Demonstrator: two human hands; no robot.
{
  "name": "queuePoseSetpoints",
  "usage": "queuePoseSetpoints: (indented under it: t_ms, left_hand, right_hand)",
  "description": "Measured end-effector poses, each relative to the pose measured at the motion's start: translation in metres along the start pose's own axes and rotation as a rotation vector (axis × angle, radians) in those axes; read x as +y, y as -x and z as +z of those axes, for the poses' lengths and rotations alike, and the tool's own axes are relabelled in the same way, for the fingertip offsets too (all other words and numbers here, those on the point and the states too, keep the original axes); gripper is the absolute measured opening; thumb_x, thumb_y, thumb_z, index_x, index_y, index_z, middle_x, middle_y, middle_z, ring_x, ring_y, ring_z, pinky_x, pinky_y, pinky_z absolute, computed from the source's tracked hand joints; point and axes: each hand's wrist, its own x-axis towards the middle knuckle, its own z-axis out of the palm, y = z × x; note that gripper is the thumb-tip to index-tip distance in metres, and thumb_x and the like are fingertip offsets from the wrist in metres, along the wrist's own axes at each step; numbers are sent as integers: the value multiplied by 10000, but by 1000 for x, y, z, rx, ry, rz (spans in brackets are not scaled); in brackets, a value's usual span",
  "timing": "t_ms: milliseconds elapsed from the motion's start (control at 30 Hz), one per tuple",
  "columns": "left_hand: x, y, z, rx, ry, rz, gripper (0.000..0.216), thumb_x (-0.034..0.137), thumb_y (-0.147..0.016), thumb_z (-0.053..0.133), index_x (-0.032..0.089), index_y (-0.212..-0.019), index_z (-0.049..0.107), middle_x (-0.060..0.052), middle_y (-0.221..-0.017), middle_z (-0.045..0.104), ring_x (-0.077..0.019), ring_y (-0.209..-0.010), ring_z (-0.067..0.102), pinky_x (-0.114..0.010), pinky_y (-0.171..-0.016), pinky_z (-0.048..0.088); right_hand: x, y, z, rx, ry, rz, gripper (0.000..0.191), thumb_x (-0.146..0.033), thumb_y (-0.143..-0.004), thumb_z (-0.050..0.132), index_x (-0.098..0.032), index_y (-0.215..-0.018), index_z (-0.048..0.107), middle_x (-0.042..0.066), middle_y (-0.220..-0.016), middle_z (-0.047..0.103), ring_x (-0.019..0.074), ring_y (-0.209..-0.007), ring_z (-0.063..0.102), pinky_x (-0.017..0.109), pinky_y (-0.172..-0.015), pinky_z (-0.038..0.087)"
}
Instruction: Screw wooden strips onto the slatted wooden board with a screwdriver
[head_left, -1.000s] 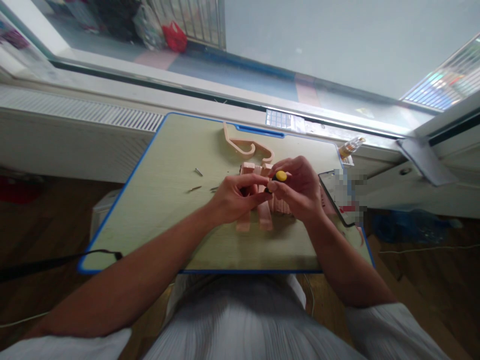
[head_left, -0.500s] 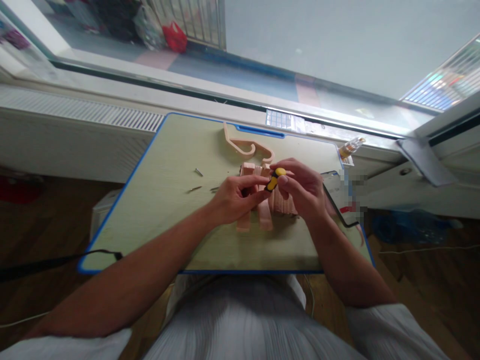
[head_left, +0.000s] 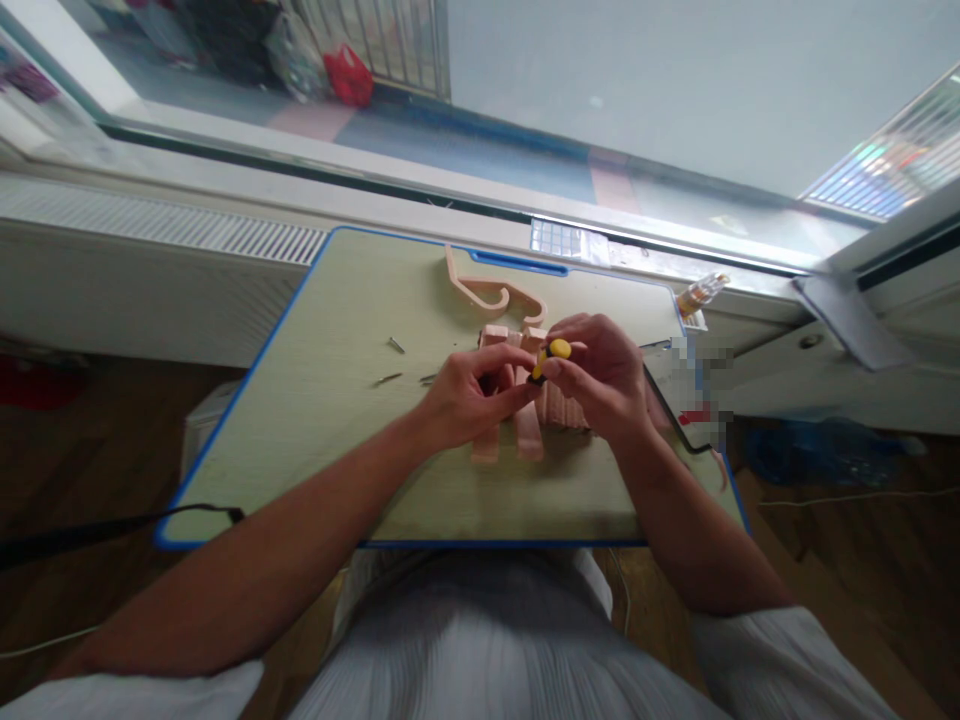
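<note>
A stubby yellow and black screwdriver is pinched between the thumb and fingers of my right hand, its rounded yellow end toward me. My left hand closes its thumb and forefinger about the lower, black part of the same tool. Its blade is hidden by the fingers. Beneath both hands lies an assembly of light wooden pieces, with a ribbed part at its right side. What the screwdriver's tip touches cannot be seen.
Several loose screws lie left of my hands on the blue-edged table. Curved wooden pieces lie at the far side. A dark-framed tablet-like object rests at the right. A bottle stands by the window sill.
My right fingers and thumb have shifted around the screwdriver's handle, covering more of its side. My left hand stays almost in place.
</note>
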Motion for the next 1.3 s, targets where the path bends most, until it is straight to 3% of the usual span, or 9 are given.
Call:
queuePoseSetpoints:
  t_ms: [233, 433, 567, 767, 1000, 1300]
  left_hand:
    - [0, 0, 0, 17, -5, -3, 404, 481, -900, 892, 166, -1153, 865, 41, -634, 536, -75, -553, 419, -220, -511, 307]
    - [4, 1, -1, 17, -60, -41, 396, 450, -918, 871, 163, -1190, 878, 29, -658, 564, -86, -591, 436, -220, -542, 334]
    - [3, 0, -3, -5, -89, -11, 409, 475, -938, 850, 174, -1214, 874, 30, -659, 554, -86, -590, 413, -220, -533, 308]
    - [3, 1, -3, -16, -85, 0, 391, 454, -963, 824, 129, -1179, 849, 48, -643, 521, -73, -574, 407, -207, -526, 293]
    - [-2, 2, 2, 10, 19, 2, 406, 439, -894, 907, 153, -1170, 824, 60, -621, 535, -65, -530, 424, -201, -495, 302]
    - [1, 1, 1, 5, 0, -19, 398, 458, -918, 879, 155, -1177, 866, 38, -648, 549, -70, -562, 429, -202, -520, 325]
  right_hand:
    - [1, -1, 2, -18, -41, -39, 342, -330, -824, 973, -275, -952, 660, -8, -1008, 695, 142, -845, 675, 267, -671, 594]
    - [-8, -1, -1, -50, -29, 64, 291, -396, -886, 918, -254, -1120, 820, 14, -1026, 737, 108, -700, 631, 252, -584, 539]
    - [-10, -2, -3, -69, -23, 21, 193, -354, -967, 841, -255, -1127, 884, 37, -1070, 721, 78, -651, 606, 242, -527, 449]
    - [-6, -2, -2, -55, -1, -13, 229, -375, -890, 922, -238, -1068, 874, 49, -1071, 699, 89, -696, 597, 239, -570, 514]
    - [-2, -1, 2, -16, -21, -41, 263, -351, -841, 968, -249, -930, 742, 19, -1015, 694, 137, -835, 669, 260, -658, 564]
    - [3, -1, 1, -20, -50, -65, 305, -239, -825, 970, -271, -955, 696, -2, -1042, 706, 137, -871, 688, 278, -713, 587]
